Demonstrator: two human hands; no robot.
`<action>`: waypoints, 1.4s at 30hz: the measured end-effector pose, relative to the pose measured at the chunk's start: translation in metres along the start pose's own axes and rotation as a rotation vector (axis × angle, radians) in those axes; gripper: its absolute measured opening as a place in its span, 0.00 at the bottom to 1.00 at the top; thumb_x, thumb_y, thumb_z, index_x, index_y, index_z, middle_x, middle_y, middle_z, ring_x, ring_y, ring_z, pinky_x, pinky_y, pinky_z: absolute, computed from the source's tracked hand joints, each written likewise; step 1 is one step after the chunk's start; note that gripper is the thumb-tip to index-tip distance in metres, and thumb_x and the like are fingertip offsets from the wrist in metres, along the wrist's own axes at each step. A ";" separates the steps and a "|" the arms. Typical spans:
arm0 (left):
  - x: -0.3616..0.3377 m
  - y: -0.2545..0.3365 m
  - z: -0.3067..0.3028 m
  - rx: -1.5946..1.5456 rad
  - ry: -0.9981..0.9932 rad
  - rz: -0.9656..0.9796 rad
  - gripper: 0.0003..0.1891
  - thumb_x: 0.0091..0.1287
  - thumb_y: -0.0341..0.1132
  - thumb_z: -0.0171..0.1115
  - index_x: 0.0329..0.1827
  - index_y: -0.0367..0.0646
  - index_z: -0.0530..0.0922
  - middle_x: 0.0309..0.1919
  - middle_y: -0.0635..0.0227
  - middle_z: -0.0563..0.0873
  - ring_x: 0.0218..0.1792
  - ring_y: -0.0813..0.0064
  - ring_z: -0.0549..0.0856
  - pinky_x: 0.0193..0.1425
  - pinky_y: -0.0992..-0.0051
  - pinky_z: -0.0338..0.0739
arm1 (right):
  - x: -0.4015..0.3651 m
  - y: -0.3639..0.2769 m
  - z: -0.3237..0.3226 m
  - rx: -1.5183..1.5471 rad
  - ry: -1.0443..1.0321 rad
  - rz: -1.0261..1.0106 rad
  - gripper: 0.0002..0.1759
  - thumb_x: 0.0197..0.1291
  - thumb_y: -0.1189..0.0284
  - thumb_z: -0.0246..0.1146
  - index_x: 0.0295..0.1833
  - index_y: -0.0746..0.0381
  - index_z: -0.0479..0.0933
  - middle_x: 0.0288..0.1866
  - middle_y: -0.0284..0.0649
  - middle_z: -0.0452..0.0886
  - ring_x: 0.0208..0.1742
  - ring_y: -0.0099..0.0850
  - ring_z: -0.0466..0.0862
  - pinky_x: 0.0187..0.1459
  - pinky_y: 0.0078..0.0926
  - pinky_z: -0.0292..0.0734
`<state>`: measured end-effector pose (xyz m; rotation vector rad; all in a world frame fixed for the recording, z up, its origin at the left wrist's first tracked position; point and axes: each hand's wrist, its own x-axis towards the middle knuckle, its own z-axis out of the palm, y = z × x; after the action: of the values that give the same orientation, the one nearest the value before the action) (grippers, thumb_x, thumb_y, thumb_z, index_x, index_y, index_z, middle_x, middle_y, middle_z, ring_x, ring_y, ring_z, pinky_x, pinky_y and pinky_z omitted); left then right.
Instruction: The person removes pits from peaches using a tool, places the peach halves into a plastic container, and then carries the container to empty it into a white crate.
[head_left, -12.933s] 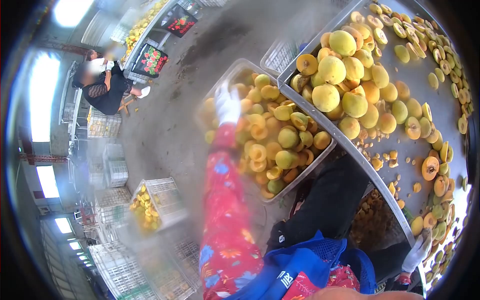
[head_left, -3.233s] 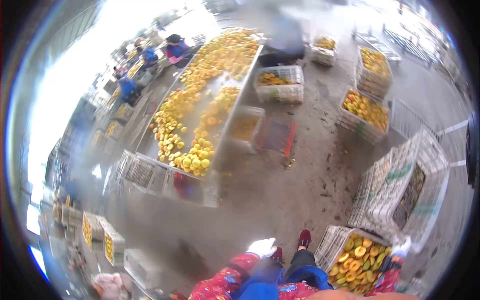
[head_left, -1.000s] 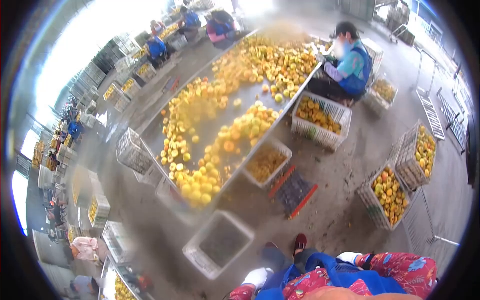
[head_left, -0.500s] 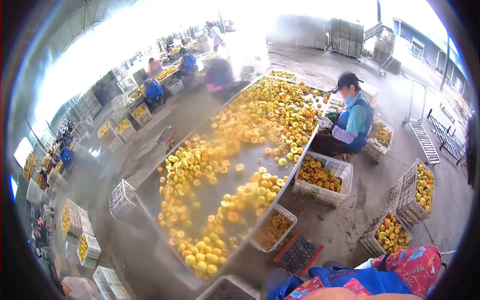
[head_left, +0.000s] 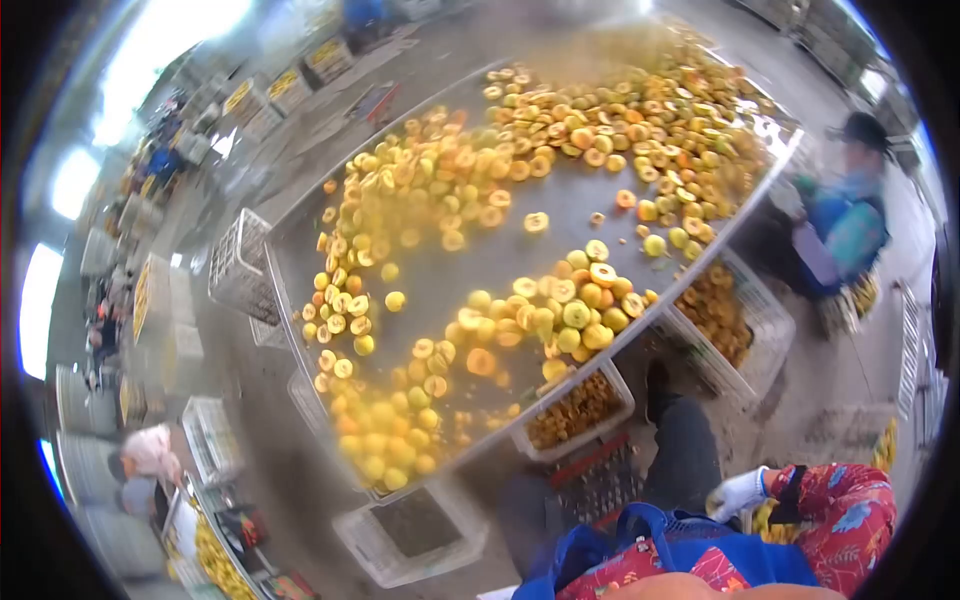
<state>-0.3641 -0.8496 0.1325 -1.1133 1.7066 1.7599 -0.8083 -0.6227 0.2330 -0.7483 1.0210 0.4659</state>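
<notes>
Right grip (head_left: 740,492): white glove, arm bent low beside the knee; whether open or closed cannot be told.
Left grip: out of view.
Peaches (head_left: 766,518): just below the right grip, partly hidden.
Desk (head_left: 505,250): ahead, well apart.

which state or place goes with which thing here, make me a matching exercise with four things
Things:
1. right hand
2. co-worker in blue
3. crate of brownish pieces
4. crate with a dark inside

Places and states:
a. at the right-hand side of the table
b. on the floor below the table's near corner
c. in a white glove, next to the red flowered sleeve
d. against the table's near edge, beside the dark shoe

Pairs: 1-c, 2-a, 3-d, 4-b
</notes>
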 end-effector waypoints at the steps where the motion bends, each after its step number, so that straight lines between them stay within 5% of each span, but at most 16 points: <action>1: 0.011 -0.014 0.014 -0.042 0.006 -0.038 0.15 0.74 0.40 0.58 0.55 0.43 0.86 0.51 0.51 0.89 0.52 0.54 0.88 0.61 0.64 0.80 | 0.009 -0.033 -0.067 -0.228 0.121 -0.101 0.21 0.71 0.54 0.62 0.56 0.60 0.81 0.46 0.41 0.88 0.42 0.36 0.87 0.48 0.36 0.82; 2: 0.021 -0.027 0.026 -0.087 0.008 -0.071 0.15 0.74 0.40 0.58 0.55 0.43 0.86 0.51 0.51 0.89 0.52 0.54 0.88 0.61 0.64 0.80 | 0.051 -0.013 -0.124 -0.647 0.391 -0.600 0.19 0.68 0.55 0.62 0.51 0.57 0.83 0.43 0.46 0.87 0.40 0.45 0.87 0.46 0.42 0.83; 3: 0.033 -0.043 0.039 -0.128 0.012 -0.098 0.15 0.74 0.40 0.58 0.55 0.43 0.86 0.51 0.51 0.90 0.52 0.54 0.88 0.61 0.64 0.80 | 0.061 -0.060 -0.166 -0.644 0.564 -0.377 0.16 0.67 0.58 0.61 0.49 0.58 0.83 0.44 0.48 0.87 0.42 0.49 0.87 0.47 0.45 0.83; 7: 0.045 -0.116 0.085 -0.378 0.011 -0.218 0.15 0.74 0.40 0.58 0.55 0.42 0.86 0.50 0.51 0.90 0.51 0.54 0.88 0.61 0.64 0.80 | 0.123 -0.182 -0.287 -0.926 0.923 -0.632 0.12 0.61 0.68 0.64 0.49 0.57 0.83 0.38 0.46 0.85 0.41 0.48 0.86 0.42 0.46 0.82; 9: 0.038 -0.161 0.108 -0.628 -0.011 -0.187 0.15 0.74 0.40 0.58 0.55 0.42 0.86 0.50 0.51 0.90 0.51 0.55 0.89 0.61 0.65 0.80 | 0.191 -0.193 -0.323 -1.104 0.894 -1.039 0.15 0.61 0.67 0.66 0.52 0.57 0.82 0.39 0.40 0.83 0.41 0.43 0.84 0.40 0.42 0.79; 11: 0.032 -0.211 0.115 -0.844 -0.015 -0.055 0.15 0.74 0.39 0.58 0.54 0.42 0.86 0.50 0.51 0.90 0.51 0.55 0.89 0.61 0.65 0.80 | 0.217 -0.211 -0.321 -1.316 0.919 -0.990 0.17 0.61 0.62 0.68 0.54 0.55 0.82 0.44 0.37 0.83 0.47 0.38 0.83 0.46 0.40 0.77; 13: 0.032 -0.267 0.089 0.060 0.480 0.017 0.18 0.72 0.43 0.63 0.56 0.40 0.85 0.47 0.50 0.90 0.51 0.56 0.89 0.59 0.65 0.82 | 0.231 -0.223 -0.311 -1.455 0.974 -0.938 0.13 0.60 0.63 0.64 0.49 0.54 0.84 0.40 0.30 0.81 0.48 0.32 0.80 0.50 0.33 0.73; 14: 0.045 -0.282 0.080 -0.177 0.697 -0.579 0.17 0.69 0.45 0.65 0.50 0.41 0.87 0.45 0.53 0.90 0.49 0.58 0.90 0.57 0.67 0.82 | 0.242 -0.223 -0.310 -1.536 1.013 -0.896 0.13 0.62 0.61 0.63 0.47 0.54 0.84 0.38 0.31 0.80 0.45 0.33 0.80 0.47 0.34 0.72; 17: 0.063 -0.346 0.070 0.270 1.214 -0.986 0.46 0.55 0.57 0.76 0.73 0.40 0.71 0.69 0.43 0.76 0.71 0.47 0.75 0.76 0.58 0.68 | 0.254 -0.231 -0.303 -1.613 0.992 -0.800 0.12 0.62 0.58 0.61 0.39 0.51 0.85 0.37 0.31 0.81 0.45 0.33 0.81 0.45 0.36 0.71; 19: 0.061 -0.321 0.054 0.007 1.136 -1.244 0.57 0.57 0.62 0.74 0.83 0.44 0.55 0.79 0.46 0.64 0.80 0.48 0.60 0.82 0.56 0.59 | 0.250 -0.240 -0.291 -1.683 0.960 -0.651 0.11 0.63 0.58 0.61 0.38 0.48 0.86 0.39 0.32 0.82 0.46 0.35 0.82 0.45 0.38 0.72; 20: 0.069 -0.364 0.064 -0.138 1.230 -1.249 0.63 0.51 0.64 0.78 0.84 0.43 0.52 0.76 0.44 0.68 0.77 0.46 0.66 0.81 0.55 0.61 | 0.254 -0.243 -0.283 -1.708 0.946 -0.563 0.11 0.64 0.58 0.61 0.38 0.47 0.87 0.40 0.32 0.83 0.47 0.35 0.82 0.45 0.38 0.72; 21: 0.082 -0.433 0.081 -0.190 1.346 -1.159 0.52 0.59 0.68 0.69 0.77 0.39 0.64 0.65 0.48 0.80 0.63 0.45 0.81 0.64 0.57 0.77 | 0.255 -0.247 -0.275 -1.731 0.932 -0.476 0.11 0.65 0.57 0.61 0.39 0.47 0.87 0.40 0.33 0.83 0.47 0.36 0.82 0.46 0.39 0.71; 24: 0.147 -0.610 0.134 -0.211 1.291 -0.405 0.33 0.76 0.62 0.50 0.56 0.35 0.80 0.35 0.51 0.89 0.38 0.45 0.88 0.41 0.52 0.78 | 0.259 -0.257 -0.254 -1.657 0.953 -0.329 0.15 0.69 0.56 0.59 0.42 0.51 0.88 0.45 0.34 0.85 0.50 0.38 0.82 0.52 0.40 0.71; 27: 0.161 -0.540 0.150 0.069 1.595 -0.210 0.26 0.80 0.54 0.47 0.49 0.36 0.79 0.35 0.44 0.87 0.40 0.35 0.85 0.44 0.49 0.77 | 0.265 -0.260 -0.247 -1.603 1.099 -0.285 0.16 0.68 0.55 0.59 0.45 0.55 0.84 0.43 0.40 0.85 0.49 0.40 0.83 0.51 0.42 0.72; 34: 0.152 -0.407 0.142 -0.182 1.315 -0.434 0.17 0.69 0.48 0.59 0.47 0.43 0.77 0.38 0.41 0.88 0.46 0.36 0.86 0.51 0.45 0.78 | 0.325 -0.262 -0.263 -1.517 1.482 -0.197 0.12 0.68 0.69 0.56 0.50 0.61 0.82 0.39 0.41 0.88 0.46 0.41 0.86 0.48 0.43 0.75; 42: 0.114 -0.343 0.114 0.009 1.034 -0.605 0.25 0.69 0.53 0.60 0.57 0.42 0.81 0.47 0.41 0.88 0.52 0.39 0.86 0.57 0.49 0.79 | 0.309 -0.278 -0.267 -1.398 1.257 -0.316 0.09 0.58 0.72 0.61 0.38 0.58 0.88 0.34 0.43 0.90 0.37 0.44 0.91 0.41 0.41 0.85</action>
<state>-0.1885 -0.7164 -0.1760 -2.4668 1.5278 0.7969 -0.6383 -1.0039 -0.0307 -2.6280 1.6060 0.3583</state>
